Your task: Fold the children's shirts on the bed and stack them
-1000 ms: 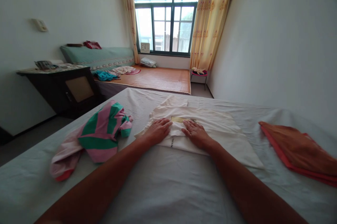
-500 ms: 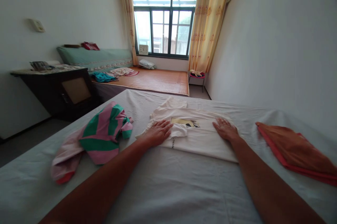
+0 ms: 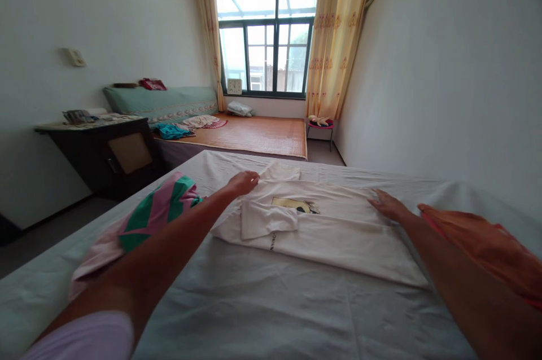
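Note:
A white T-shirt [image 3: 334, 230] lies on the pale sheet, its near side folded inward with a sleeve laid across the middle. A small yellow and black print shows on its front, and dark lettering sits on the folded strip. At the far left of the shirt, beside the other sleeve, my left hand [image 3: 244, 182] is closed, its fingertips pinched on the fabric. My right hand [image 3: 388, 205] is at the hem end on the right, fingers stretched out and apart, touching the cloth or just over it.
Left of the shirt is a pink and green striped garment [image 3: 156, 210], partly behind my left arm. An orange garment [image 3: 478, 236] lies on the right. Beyond the sheeted surface [image 3: 262, 303] are a dark cabinet [image 3: 93, 151], a bed with a woven mat [image 3: 262, 134] and a stool [image 3: 320, 124].
Both hands have left the flat-pressed position on the shirt. My left hand has moved away from me to the far edge and closed; the right has shifted right, toward the hem.

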The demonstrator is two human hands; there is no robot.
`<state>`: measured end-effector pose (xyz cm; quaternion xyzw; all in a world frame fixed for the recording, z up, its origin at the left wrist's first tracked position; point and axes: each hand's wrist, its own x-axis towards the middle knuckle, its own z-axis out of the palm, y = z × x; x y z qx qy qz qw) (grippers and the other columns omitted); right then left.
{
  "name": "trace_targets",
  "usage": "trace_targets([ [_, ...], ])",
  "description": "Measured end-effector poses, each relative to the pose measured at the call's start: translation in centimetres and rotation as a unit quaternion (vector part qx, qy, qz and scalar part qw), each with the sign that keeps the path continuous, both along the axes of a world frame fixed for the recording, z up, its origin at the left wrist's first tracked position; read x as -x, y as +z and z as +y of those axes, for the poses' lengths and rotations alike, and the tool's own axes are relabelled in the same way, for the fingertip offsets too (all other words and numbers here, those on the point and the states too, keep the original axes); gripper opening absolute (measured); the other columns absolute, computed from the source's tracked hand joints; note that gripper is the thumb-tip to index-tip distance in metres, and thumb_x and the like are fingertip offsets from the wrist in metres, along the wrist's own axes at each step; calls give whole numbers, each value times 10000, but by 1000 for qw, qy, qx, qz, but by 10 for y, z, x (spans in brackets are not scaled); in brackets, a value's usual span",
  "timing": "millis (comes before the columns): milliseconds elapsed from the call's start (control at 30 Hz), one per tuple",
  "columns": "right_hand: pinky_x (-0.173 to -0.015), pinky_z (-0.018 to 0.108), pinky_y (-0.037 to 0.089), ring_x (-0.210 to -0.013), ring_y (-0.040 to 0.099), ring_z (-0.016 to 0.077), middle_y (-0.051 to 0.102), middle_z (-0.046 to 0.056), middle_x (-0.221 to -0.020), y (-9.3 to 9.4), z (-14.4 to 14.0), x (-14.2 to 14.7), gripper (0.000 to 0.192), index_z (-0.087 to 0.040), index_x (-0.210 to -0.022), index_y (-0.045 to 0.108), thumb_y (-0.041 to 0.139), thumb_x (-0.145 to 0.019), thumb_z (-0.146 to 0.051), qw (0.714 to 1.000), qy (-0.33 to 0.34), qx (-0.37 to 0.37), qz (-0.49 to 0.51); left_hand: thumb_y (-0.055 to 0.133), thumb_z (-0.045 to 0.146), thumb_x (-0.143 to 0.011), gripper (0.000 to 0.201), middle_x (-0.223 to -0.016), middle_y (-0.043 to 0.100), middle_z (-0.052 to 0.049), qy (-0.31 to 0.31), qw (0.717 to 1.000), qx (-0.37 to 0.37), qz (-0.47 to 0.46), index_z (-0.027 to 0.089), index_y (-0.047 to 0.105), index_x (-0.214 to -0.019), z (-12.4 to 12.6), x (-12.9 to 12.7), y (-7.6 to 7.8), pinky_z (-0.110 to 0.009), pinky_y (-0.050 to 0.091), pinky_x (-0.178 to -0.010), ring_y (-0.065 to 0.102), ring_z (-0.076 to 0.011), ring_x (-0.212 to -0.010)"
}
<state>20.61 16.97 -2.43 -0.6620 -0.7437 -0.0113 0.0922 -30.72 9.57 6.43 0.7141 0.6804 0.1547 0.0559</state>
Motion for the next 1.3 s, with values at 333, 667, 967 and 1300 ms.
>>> trace_targets([
  [333,-1024,415,354,-1259,451,275,522,137,-1342,-3,43,10,555,-183,-1312,501,460,-817,-430,1000,-19,-11,2,580,231,-751,285,-967,685,-103,67,991,34,-110,109,644,-1000,109,-12,-28,-212,421,-715,604,-193,-926],
  [667,-556,264,436,-624,616,193,674,14,-646,47,16,20,204,-193,-702,657,630,-564,-341,949,31,31,311,611,249,-668,190,-561,590,-14,8,931,55,-360,99,646,-780,110,-29,-14,-241,434,-541,584,-152,-557],
  [967,-879,381,484,-960,638,277,720,96,-957,66,-88,-1,400,-211,-724,612,771,-551,-535,875,94,59,472,732,279,-570,233,-642,615,4,-212,868,104,-436,111,625,-691,-6,21,22,-243,449,-647,557,-121,-616],
  [1300,-877,393,452,-904,630,293,726,50,-830,64,-128,-9,219,-227,-724,703,583,-600,-362,947,135,155,246,695,361,-650,456,-902,664,-20,-255,951,138,-108,163,672,-1060,-83,19,2,-214,417,-725,580,-160,-816],
])
